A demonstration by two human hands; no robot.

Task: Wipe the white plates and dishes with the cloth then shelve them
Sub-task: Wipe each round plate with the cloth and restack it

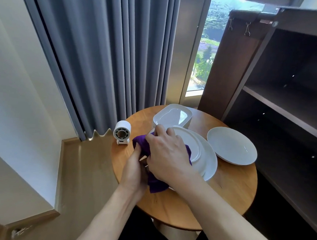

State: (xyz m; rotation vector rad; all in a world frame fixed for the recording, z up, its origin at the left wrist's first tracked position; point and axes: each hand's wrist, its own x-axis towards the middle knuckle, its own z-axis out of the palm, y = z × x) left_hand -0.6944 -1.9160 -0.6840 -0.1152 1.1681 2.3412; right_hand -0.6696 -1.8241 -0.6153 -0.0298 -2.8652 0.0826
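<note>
A purple cloth [156, 183] lies bunched over the left part of a stack of white round plates [205, 158] on the round wooden table [223, 191]. My right hand [167, 153] grips the cloth on top of the stack, fingers curled. My left hand [133, 169] holds the stack's left edge, partly under the cloth. Behind the stack sits a pile of white rectangular dishes [172, 115]. A separate white round plate [231, 144] rests at the table's right.
A small white fan [122, 132] stands at the table's left edge. A dark wooden shelf unit [282, 99] with open shelves rises right of the table. Grey curtains [102, 54] and a window lie behind. Wooden floor lies to the left.
</note>
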